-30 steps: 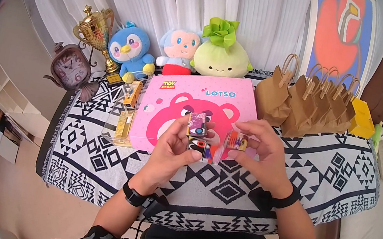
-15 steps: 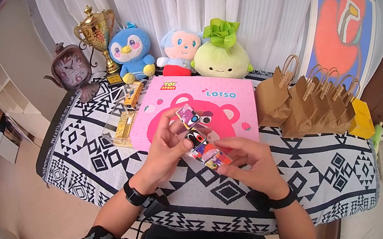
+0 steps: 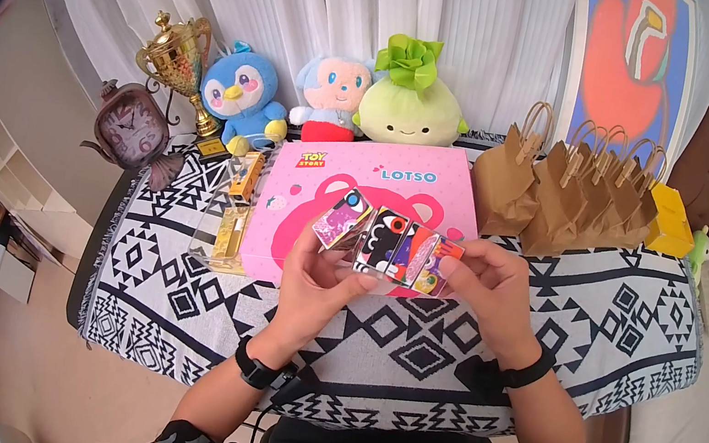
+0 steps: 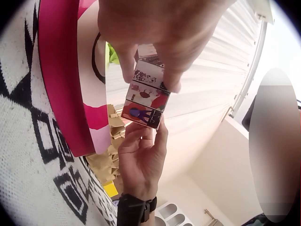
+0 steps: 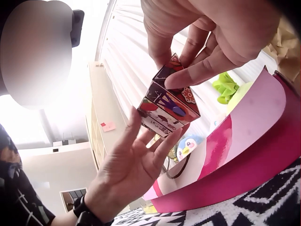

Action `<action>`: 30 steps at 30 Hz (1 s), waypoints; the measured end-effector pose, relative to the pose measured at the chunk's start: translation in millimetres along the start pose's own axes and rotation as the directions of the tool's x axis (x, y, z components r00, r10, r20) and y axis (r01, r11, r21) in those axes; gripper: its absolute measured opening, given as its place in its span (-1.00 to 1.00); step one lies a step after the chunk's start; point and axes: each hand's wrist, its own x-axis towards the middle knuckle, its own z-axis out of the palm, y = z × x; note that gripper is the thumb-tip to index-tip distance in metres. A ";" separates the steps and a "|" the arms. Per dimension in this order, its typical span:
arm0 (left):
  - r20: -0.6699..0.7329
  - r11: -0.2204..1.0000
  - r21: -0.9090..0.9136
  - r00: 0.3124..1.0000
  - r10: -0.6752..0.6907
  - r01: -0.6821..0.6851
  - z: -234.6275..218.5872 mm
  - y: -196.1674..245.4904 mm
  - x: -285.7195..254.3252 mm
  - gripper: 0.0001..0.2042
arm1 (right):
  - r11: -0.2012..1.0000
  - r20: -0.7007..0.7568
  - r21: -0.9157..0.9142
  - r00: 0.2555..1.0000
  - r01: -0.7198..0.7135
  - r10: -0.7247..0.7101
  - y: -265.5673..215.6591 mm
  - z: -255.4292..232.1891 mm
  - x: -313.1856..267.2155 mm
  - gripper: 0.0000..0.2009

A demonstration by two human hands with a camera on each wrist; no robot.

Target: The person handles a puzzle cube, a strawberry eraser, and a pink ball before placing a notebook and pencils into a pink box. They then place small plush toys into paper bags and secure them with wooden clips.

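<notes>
Between the two hands, above the pink box (image 3: 302, 204), is a row of small colourful printed blocks (image 3: 397, 247). A purple-and-white block (image 3: 343, 220) stands angled off at the row's left end. The left hand (image 3: 312, 294) grips the left part, its thumb on the lower edge. With thumb and fingers the right hand (image 3: 495, 299) pinches the right end. In the left wrist view the blocks (image 4: 146, 94) show white, red and purple faces. The right wrist view shows the blocks (image 5: 169, 106) at an angle, pinched from above by the right hand (image 5: 216, 37).
Plush toys (image 3: 409, 110), a gold trophy (image 3: 176, 68) and a clock (image 3: 130, 126) line the table's back. Brown paper bags (image 3: 563, 194) and a yellow box (image 3: 672, 221) stand at the right. A clear case (image 3: 228, 229) lies left of the pink box. A patterned cloth (image 3: 422, 353) covers the table.
The blocks have turned from a downward slant to nearly level, with the purple block swung outward on the left. The right hand has risen along with its end of the row.
</notes>
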 end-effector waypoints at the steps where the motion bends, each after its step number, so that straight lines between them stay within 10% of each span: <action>1: -0.068 0.999 0.044 0.997 -0.027 0.030 -0.5 -2.3 -1.2 -0.32 | 1.000 0.000 0.024 1.000 -0.004 0.004 -0.3 -2.6 1.1 -0.81; 17: -0.069 0.997 0.025 0.995 -0.070 0.072 -5.7 -4.1 -2.9 -0.66 | 0.997 -0.052 0.066 0.998 -0.042 0.045 2.7 -7.2 2.8 -0.81; 25: -0.143 0.988 -0.004 0.977 -0.155 0.156 2.6 2.8 1.1 -0.74 | 0.761 -0.028 -0.380 0.815 0.526 -0.578 11.4 2.0 4.5 -0.78; 30: -0.193 0.980 -0.132 0.966 -0.170 0.147 1.6 6.3 2.2 -0.79 | 0.657 0.231 -0.455 0.792 0.602 -0.566 5.7 3.2 1.1 -0.70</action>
